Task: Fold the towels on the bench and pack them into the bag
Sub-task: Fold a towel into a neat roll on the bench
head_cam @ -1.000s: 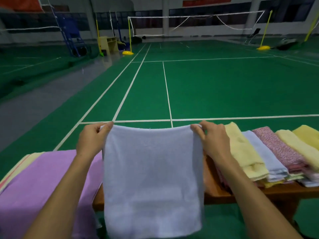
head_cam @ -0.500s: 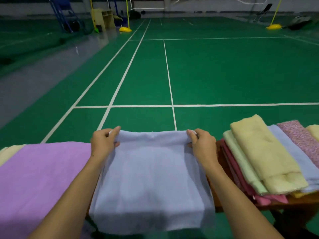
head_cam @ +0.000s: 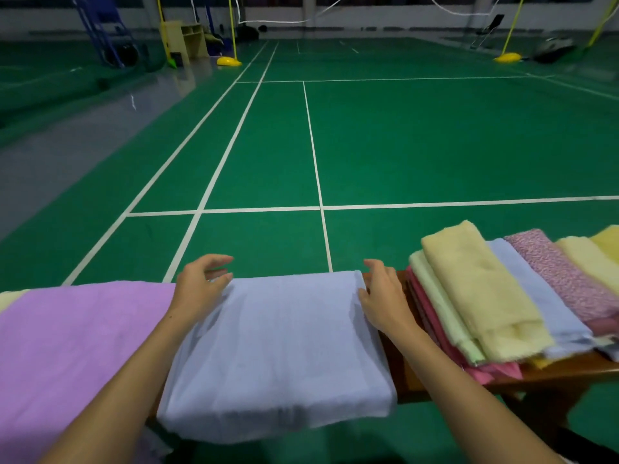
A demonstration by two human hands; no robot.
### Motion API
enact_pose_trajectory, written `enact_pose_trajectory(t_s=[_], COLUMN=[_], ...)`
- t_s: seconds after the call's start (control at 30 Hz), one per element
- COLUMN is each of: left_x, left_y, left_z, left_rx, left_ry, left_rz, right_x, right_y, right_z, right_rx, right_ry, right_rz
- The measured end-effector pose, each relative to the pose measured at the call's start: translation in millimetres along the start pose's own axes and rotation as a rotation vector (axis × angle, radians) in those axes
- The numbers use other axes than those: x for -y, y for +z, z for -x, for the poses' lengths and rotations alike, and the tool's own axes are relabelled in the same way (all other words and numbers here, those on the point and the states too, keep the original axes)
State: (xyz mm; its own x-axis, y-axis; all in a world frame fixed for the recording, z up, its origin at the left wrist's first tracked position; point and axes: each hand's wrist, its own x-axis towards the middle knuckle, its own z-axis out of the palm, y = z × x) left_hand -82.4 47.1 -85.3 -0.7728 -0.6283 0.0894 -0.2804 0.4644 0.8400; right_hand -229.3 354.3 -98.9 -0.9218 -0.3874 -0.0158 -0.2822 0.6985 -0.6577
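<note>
A pale blue towel [head_cam: 278, 349] lies folded across the wooden bench [head_cam: 549, 373], its near edge drooping over the front. My left hand [head_cam: 199, 286] hovers at the towel's far left corner with fingers loosely spread, holding nothing. At the far right corner my right hand [head_cam: 382, 293] rests on the towel's edge with relaxed fingers. A purple towel [head_cam: 77, 349] is spread on the bench to the left. A stack of folded towels [head_cam: 485, 296] in yellow, green, pink and blue sits to the right. No bag is in view.
Beyond the bench stretches a green badminton court floor [head_cam: 402, 139] with white lines. Yellow net-post bases [head_cam: 228, 61] and a blue umpire chair [head_cam: 100, 31] stand far back. A small yellow cabinet [head_cam: 184, 38] is at the back left.
The pale blue towel went from hanging in the air to lying flat on the bench. Both hands have let go of its top corners and opened.
</note>
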Motion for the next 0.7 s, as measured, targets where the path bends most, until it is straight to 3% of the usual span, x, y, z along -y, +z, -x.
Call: enact_pose_trajectory(t_s=[0.17, 0.3, 0.4, 0.6, 0.7], left_x=[-14, -36, -48, -45, -52], left_y=[6, 25, 42, 72, 83], left_z=[39, 79, 101, 110, 105], left_rx=[0.137, 0.396, 0.549, 0.463, 0.393], left_ry=[0.063, 0.177, 0.169, 0.146, 0.236], left_rz=[-0.046, -0.110, -0.145, -0.275, -0.569], right_x=[-17, -26, -27, -23, -14], right_y=[-14, -18, -21, -20, -14], right_z=[34, 66, 79, 86, 91], right_rx=[0.083, 0.138, 0.182, 0.269, 0.222], right_ry=[0.094, 0.172, 0.192, 0.149, 0.045], right_rz=[0.146, 0.188, 0.190, -0.072, -0.154])
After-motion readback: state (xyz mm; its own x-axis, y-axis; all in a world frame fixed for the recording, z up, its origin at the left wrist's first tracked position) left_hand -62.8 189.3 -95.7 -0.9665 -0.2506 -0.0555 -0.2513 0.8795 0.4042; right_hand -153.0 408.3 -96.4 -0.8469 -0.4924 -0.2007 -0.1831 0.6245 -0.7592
